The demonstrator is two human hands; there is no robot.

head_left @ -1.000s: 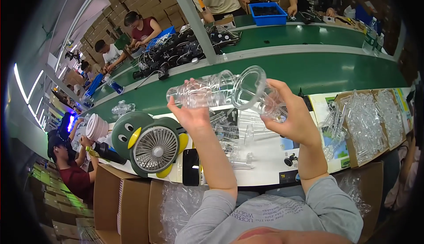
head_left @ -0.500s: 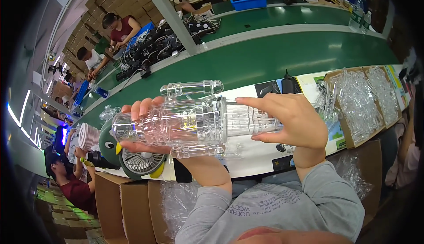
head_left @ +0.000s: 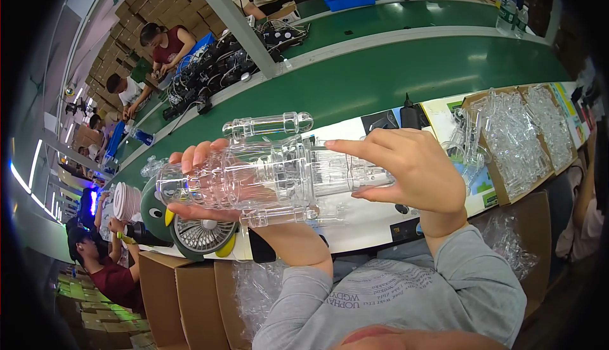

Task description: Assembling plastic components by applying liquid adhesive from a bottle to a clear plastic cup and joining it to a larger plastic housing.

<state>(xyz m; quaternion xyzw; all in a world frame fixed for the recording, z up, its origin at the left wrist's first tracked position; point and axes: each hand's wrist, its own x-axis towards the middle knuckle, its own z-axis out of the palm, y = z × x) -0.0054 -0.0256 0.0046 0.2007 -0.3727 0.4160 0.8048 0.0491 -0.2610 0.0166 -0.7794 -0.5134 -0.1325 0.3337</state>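
A large clear plastic rocket-shaped body lies sideways in front of me, with slim capped tubes along its sides. My left hand is wrapped round its rounded left part, fingers over the far side and thumb on the near side. At its right end a narrower clear cylinder joins a flanged rim. My right hand spans this cylinder, forefinger along the far side and thumb on the near side. How firmly the fingertips press is hard to see through the clear plastic.
Under my hands are a penguin-shaped fan and a white printed sheet. To the right, open cardboard boxes hold many clear parts, near a black bottle. Beyond runs a green conveyor with black wired units; co-workers sit along it.
The whole view has shifted slightly. Both hands and the clear body appear a little further left and up, with nearly the same grip.
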